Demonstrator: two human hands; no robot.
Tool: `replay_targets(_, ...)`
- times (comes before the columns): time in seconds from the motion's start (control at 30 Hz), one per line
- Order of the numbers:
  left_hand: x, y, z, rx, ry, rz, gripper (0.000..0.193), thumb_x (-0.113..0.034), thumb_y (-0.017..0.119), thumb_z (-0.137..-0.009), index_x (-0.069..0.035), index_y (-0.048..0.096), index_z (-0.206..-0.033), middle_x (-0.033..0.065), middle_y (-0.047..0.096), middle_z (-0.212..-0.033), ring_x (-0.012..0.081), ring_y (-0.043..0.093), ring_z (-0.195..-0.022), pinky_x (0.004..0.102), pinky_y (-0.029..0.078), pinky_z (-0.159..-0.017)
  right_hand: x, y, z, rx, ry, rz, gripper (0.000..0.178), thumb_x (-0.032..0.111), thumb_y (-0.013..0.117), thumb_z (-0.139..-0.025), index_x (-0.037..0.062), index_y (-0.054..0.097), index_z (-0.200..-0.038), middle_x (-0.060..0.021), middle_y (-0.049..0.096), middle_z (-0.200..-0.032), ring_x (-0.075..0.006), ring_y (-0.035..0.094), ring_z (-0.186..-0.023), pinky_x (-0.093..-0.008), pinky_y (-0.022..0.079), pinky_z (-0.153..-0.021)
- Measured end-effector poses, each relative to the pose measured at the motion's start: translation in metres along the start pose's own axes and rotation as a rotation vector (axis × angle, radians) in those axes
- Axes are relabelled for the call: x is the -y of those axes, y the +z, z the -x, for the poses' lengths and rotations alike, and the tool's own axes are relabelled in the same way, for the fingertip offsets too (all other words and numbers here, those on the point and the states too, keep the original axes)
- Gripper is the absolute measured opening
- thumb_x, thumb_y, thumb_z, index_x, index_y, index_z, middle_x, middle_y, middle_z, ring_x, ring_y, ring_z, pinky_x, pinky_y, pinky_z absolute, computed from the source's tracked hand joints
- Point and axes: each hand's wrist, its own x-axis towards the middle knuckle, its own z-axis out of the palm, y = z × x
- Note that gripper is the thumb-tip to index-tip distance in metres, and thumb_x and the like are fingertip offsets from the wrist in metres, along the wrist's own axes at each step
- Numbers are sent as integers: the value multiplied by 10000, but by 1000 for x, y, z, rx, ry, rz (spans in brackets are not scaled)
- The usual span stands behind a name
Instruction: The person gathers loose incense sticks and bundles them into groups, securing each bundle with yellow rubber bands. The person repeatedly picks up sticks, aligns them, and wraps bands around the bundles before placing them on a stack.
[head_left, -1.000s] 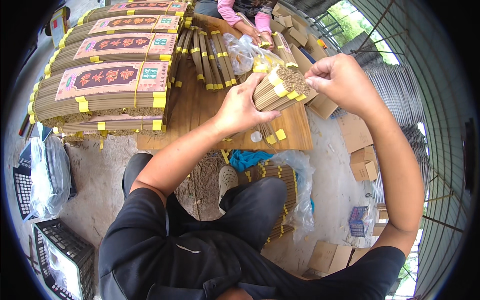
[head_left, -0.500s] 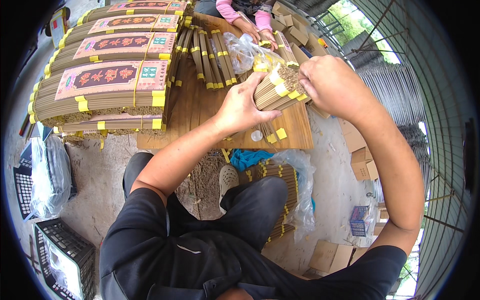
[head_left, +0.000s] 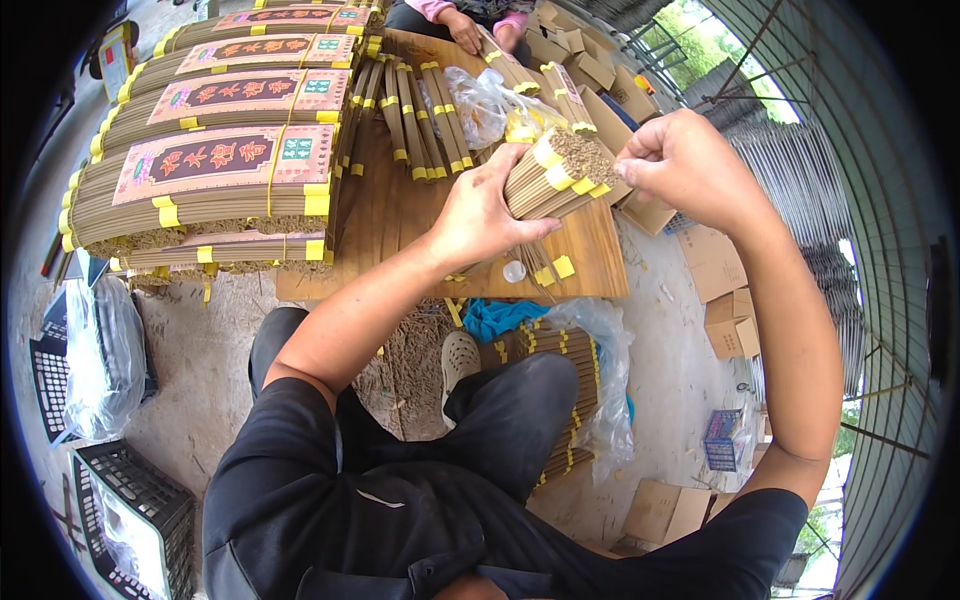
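Note:
My left hand wraps round a thick bundle of incense sticks with yellow paper bands, tilted above the wooden table. The cut ends of the sticks face right, toward my right hand. That hand's fingers are curled, with thumb and fingertips pinched together just off the bundle's end. Whether they hold a stick is too small to tell. Below the bundle lie a small white round cap and yellow-banded stick ends with a yellow paper piece.
Stacked, labelled incense bundles fill the table's left; slim banded bundles lie beside them. Across the table, a co-worker's hand touches a labelled bundle. Cardboard boxes stand right, a black crate lower left, more incense below the table.
My right hand has drawn back slightly right from the bundle's end, while my left hand keeps its hold. The co-worker's hands have shifted, and a labelled bundle now shows beside them.

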Motion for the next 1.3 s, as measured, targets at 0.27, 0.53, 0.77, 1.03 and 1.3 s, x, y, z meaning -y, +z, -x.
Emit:
replay_targets(0.27, -1, 0, 1, -12, 17, -18, 808, -308, 907, -731, -39, 486, -1366, 210, 689, -1203, 345, 700, -1119, 411, 550, -980, 5, 0, -13, 117, 64, 110, 214, 169, 721, -895, -44, 717, -906, -43, 676, -737, -114, 658, -670, -281, 517, -627)
replay_targets(0.53, 17, -5, 6, 25, -35, 17, 860, -365, 952, -693, -29, 514, -1352, 190, 698, -1213, 312, 705, -1126, 401, 543, -990, -78, 112, -28, -521, -519, -1005, 808, 467, 822, -861, -19, 511, -1427, -114, 600, -1343, -175, 553, -1267, -336, 455, -1080)
replay_targets(0.77, 57, -21, 21, 180, -19, 47, 980, -350, 998, -643, -14, 503, -1419, 138, 655, -1309, 200, 635, -1204, 369, 503, -1053, -52, 223, -51, -472, -576, -1430, 809, 377, 995, -651, -25, 633, -1253, -71, 724, -1138, -172, 690, -1038, -321, 566, -928)
replay_targets(1.03, 61, -28, 29, 254, -119, 47, 776, -236, 977, -697, 0, 574, -1316, 94, 712, -1187, 161, 674, -1093, 353, 555, -955, -37, 232, -56, -616, -619, -1333, 572, 289, 966, -714, -19, 699, -1115, -111, 772, -1000, -186, 751, -899, -334, 614, -807)
replay_targets(1.3, 76, -25, 30, 268, -212, -16, 759, -243, 983, -687, -37, 590, -1303, 62, 700, -1177, 142, 660, -1076, 339, 548, -947, -48, 245, -63, -547, -606, -1419, 473, 190, 933, -752, -29, 702, -1102, -86, 756, -1024, -159, 721, -900, -301, 593, -829)
